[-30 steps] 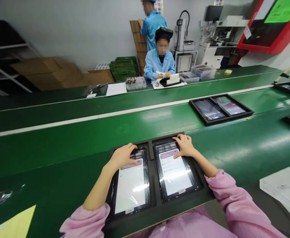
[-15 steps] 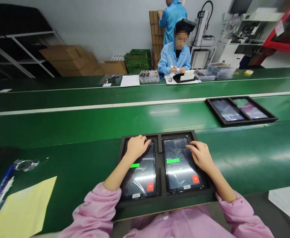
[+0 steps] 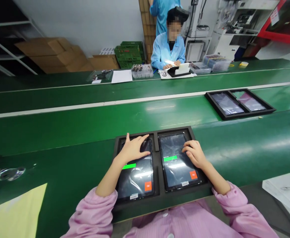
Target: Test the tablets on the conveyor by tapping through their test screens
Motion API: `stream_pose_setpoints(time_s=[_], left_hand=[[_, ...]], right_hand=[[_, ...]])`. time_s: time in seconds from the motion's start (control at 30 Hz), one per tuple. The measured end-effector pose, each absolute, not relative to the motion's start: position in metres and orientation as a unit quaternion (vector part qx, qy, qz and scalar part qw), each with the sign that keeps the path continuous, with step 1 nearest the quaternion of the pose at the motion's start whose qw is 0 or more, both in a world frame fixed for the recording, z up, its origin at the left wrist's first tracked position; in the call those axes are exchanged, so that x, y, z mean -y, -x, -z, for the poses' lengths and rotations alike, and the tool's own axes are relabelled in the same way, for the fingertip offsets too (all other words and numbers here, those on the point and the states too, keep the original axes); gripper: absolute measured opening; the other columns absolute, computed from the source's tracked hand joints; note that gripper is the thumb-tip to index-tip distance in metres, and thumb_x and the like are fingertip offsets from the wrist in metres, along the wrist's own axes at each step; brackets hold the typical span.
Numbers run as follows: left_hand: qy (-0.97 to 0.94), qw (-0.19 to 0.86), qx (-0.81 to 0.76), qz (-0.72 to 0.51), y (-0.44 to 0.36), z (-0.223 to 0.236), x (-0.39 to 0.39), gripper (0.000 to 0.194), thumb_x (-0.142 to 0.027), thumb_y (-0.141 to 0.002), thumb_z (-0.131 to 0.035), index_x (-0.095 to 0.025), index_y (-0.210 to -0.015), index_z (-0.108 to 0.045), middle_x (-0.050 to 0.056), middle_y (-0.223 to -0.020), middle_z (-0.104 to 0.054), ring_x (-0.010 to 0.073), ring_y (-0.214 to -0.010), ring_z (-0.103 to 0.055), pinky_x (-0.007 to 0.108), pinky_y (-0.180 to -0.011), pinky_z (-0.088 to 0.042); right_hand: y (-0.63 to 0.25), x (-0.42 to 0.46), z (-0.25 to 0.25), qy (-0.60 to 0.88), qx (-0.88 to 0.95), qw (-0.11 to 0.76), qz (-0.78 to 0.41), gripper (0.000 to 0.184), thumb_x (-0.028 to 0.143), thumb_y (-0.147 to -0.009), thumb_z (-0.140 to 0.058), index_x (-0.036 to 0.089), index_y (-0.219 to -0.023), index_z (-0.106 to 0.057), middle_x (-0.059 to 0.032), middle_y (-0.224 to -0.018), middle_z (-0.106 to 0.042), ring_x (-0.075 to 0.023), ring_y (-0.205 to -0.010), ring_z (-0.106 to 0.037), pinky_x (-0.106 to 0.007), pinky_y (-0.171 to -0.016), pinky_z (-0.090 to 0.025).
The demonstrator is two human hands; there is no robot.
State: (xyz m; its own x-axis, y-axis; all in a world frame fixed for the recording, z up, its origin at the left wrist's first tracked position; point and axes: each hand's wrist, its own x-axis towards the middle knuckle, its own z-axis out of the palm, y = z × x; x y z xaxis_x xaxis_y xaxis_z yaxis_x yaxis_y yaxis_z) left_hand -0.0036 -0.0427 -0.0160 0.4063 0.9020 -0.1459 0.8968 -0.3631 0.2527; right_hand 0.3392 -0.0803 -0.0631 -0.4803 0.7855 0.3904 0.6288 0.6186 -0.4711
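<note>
A black tray (image 3: 157, 145) lies on the green belt in front of me and holds two tablets side by side. My left hand (image 3: 132, 149) rests on the upper part of the left tablet (image 3: 136, 177), fingers spread flat on the glass. Over the upper right of the right tablet (image 3: 177, 162), my right hand (image 3: 196, 153) has its fingers curled and the fingertips touching the screen. Both screens are dark with a green bar and an orange button.
A second black tray (image 3: 239, 103) with two tablets sits farther right on the belt. A person in a blue coat (image 3: 168, 49) works at the far side. A yellow sheet (image 3: 16, 215) lies at my left, white papers (image 3: 286, 191) at my right.
The screens went from white pages to dark with green bars. My left fingers have spread out on the left tablet. The head view shifted slightly.
</note>
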Motion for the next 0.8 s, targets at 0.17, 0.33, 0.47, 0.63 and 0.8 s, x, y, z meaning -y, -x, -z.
stream_pose_setpoints(time_s=[0.17, 0.33, 0.47, 0.63, 0.8], left_hand=[[-0.834, 0.218, -0.504, 0.053, 0.015, 0.016, 0.045, 0.099, -0.053, -0.076, -0.069, -0.029, -0.155, -0.014, 0.016, -0.158, -0.031, 0.0364, -0.144, -0.030, 0.074, -0.108, 0.011], [-0.847, 0.195, -0.487, 0.090, 0.016, 0.023, 0.049, 0.118, -0.052, -0.070, -0.075, -0.028, -0.156, 0.002, 0.021, -0.161, -0.017, 0.0390, -0.148, -0.017, 0.074, -0.107, 0.011], [-0.848, 0.206, -0.482, 0.079, 0.017, 0.027, 0.047, 0.120, -0.059, -0.070, -0.072, -0.027, -0.156, 0.006, 0.022, -0.161, -0.017, 0.0393, -0.148, -0.014, 0.074, -0.108, 0.008], [-0.848, 0.208, -0.481, 0.074, 0.021, 0.030, 0.046, 0.118, -0.061, -0.071, -0.071, -0.027, -0.156, 0.005, 0.021, -0.160, -0.020, 0.0381, -0.148, -0.016, 0.072, -0.109, 0.008], [-0.839, 0.172, -0.514, 0.046, 0.009, 0.029, 0.046, 0.093, -0.063, -0.081, -0.057, -0.024, -0.155, -0.015, 0.021, -0.151, -0.038, 0.0384, -0.140, -0.036, 0.072, -0.111, 0.003]], right_hand=[[-0.339, 0.079, 0.065, 0.429, 0.848, 0.275, -0.145, 0.047, 0.036, -0.100, -0.030, 0.027, -0.090, -0.074, -0.0076, -0.104, -0.059, -0.0252, -0.099, -0.053, -0.045, -0.094, -0.036], [-0.337, 0.078, 0.065, 0.412, 0.844, 0.322, -0.116, 0.043, 0.026, -0.096, -0.035, 0.026, -0.085, -0.077, -0.0075, -0.102, -0.058, -0.0233, -0.094, -0.054, -0.043, -0.088, -0.038], [-0.337, 0.078, 0.065, 0.389, 0.851, 0.338, -0.100, 0.042, 0.023, -0.095, -0.036, 0.025, -0.083, -0.077, -0.0074, -0.101, -0.058, -0.0225, -0.093, -0.055, -0.043, -0.087, -0.038], [-0.339, 0.078, 0.066, 0.413, 0.848, 0.315, -0.110, 0.043, 0.024, -0.094, -0.036, 0.026, -0.081, -0.077, -0.0071, -0.100, -0.059, -0.0231, -0.092, -0.054, -0.044, -0.087, -0.039], [-0.338, 0.079, 0.064, 0.403, 0.864, 0.285, -0.101, 0.039, 0.023, -0.090, -0.041, 0.027, -0.072, -0.076, -0.0061, -0.106, -0.061, -0.0244, -0.096, -0.053, -0.046, -0.090, -0.036]])
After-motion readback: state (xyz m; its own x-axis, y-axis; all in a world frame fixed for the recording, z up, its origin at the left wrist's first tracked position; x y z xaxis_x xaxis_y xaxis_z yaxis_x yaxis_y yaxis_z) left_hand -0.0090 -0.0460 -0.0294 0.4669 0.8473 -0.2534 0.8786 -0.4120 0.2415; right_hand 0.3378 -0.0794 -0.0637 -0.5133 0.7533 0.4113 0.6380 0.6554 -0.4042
